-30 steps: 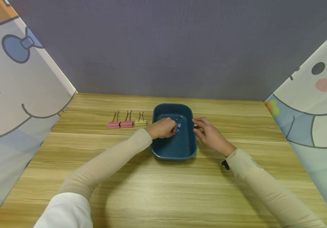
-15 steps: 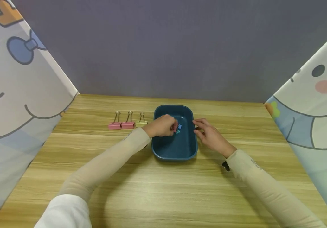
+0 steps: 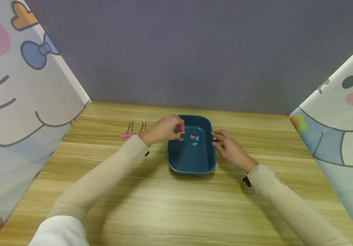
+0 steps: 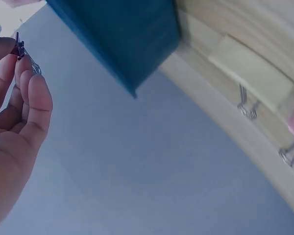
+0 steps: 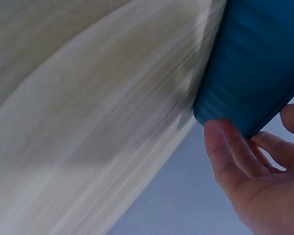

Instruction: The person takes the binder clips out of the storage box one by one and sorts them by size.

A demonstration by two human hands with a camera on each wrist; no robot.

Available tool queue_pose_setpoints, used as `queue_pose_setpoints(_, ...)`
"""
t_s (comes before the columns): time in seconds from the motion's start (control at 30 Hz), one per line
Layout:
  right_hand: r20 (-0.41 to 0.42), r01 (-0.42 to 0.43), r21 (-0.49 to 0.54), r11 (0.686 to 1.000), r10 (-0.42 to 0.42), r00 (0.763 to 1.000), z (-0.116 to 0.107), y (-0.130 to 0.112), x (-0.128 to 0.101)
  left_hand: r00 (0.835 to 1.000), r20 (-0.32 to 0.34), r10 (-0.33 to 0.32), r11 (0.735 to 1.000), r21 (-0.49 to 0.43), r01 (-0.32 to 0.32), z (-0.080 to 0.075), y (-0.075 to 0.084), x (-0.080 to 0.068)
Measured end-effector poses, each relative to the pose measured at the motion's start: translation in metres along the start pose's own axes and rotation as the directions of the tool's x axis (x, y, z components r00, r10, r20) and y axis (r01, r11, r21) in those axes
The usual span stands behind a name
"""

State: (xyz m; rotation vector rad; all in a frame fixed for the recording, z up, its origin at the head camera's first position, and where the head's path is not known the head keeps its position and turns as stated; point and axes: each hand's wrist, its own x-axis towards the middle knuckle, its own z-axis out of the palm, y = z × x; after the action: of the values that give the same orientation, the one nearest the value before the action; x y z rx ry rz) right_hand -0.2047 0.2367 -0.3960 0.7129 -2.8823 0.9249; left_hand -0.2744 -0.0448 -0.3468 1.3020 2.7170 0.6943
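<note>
My left hand point(image 3: 165, 128) is over the left part of a dark blue bin point(image 3: 192, 162), pinching a small binder clip point(image 4: 20, 49) between thumb and fingertips; it looks pink in the head view. Inside the bin lie a pink clip point(image 3: 181, 139), a blue clip point(image 3: 197, 138), a teal clip point(image 3: 194, 144) and a few more small pieces near them. My right hand point(image 3: 233, 152) touches the bin's right side, its fingertips point(image 5: 214, 131) against the outer wall and its thumb at the rim.
Left of the bin stand larger binder clips: a pink one point(image 3: 127, 136), a second pink one point(image 3: 138, 132) partly behind my left arm, and a pale yellow one point(image 4: 252, 71) hidden in the head view. A grey panel point(image 3: 188, 58) rises at the table's back edge.
My left hand has lifted from the middle of the bin and moved left with a small clip, uncovering the clips beneath. My right hand stays at the bin's side. The view has shifted slightly.
</note>
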Motion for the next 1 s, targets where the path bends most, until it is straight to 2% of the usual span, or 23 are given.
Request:
queue_pose_setpoints(0.2, 0.005, -0.016, -0.001, 1.0, 0.016, 1.0, 0.0, 0.002, -0.001, 0.998, -0.069, 0.01, 1.0, -0.002, -0.01, -0.012, -0.005, -0.017)
queue_pose_setpoints(0.5, 0.009, -0.016, -0.008, 1.0, 0.016, 1.0, -0.001, 0.002, 0.0, 0.99, -0.131, 0.056, 0.998, 0.022, -0.053, -0.025, -0.013, -0.036)
queue_pose_setpoints(0.73, 0.016, -0.01, -0.006, 1.0, 0.01, 1.0, -0.001, 0.002, 0.001, 0.992, -0.12, 0.047, 0.999, 0.03, -0.044, -0.024, -0.024, -0.047)
queue_pose_setpoints(1.0, 0.017, -0.012, -0.012, 1.0, 0.012, 1.0, -0.001, 0.002, 0.002, 0.996, -0.086, -0.003, 0.999, 0.054, 0.008, -0.013, -0.042, -0.06)
